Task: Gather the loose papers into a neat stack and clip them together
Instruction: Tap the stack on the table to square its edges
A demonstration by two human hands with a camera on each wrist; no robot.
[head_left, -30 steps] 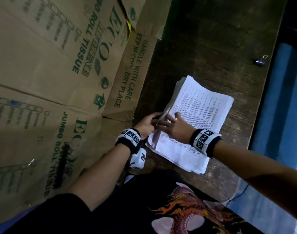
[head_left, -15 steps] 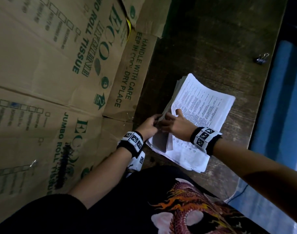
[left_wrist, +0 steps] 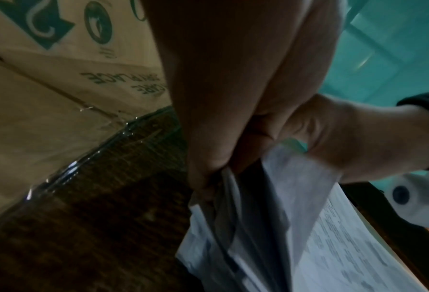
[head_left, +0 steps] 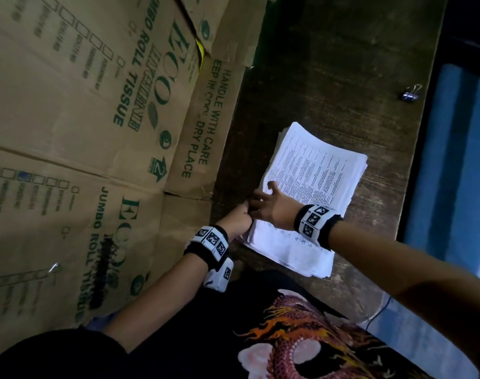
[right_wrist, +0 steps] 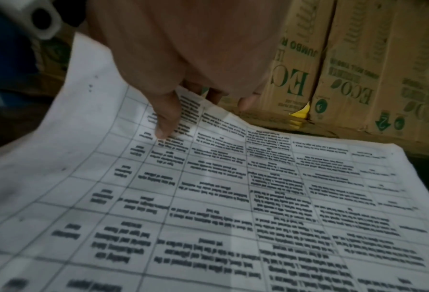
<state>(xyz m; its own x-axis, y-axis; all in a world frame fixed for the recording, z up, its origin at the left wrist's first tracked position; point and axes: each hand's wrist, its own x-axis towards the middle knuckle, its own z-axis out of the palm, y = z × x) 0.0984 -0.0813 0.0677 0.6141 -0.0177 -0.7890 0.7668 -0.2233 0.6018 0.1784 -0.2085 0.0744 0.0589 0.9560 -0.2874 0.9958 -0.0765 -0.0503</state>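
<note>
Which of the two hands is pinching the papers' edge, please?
The left hand: its fingers pinch sheets at the stack's edge, while the right hand rests on top.

You have a dark wooden table (head_left: 329,64) in front of you, its grain worn and dull. A stack of printed papers (head_left: 312,173) lies directly on it, edges uneven. Well beyond the stack, near the table's far right edge, sits a small binder clip (head_left: 410,94), apart from the paper. To the left of the stack, cardboard boxes (head_left: 96,105) border the table.
</note>
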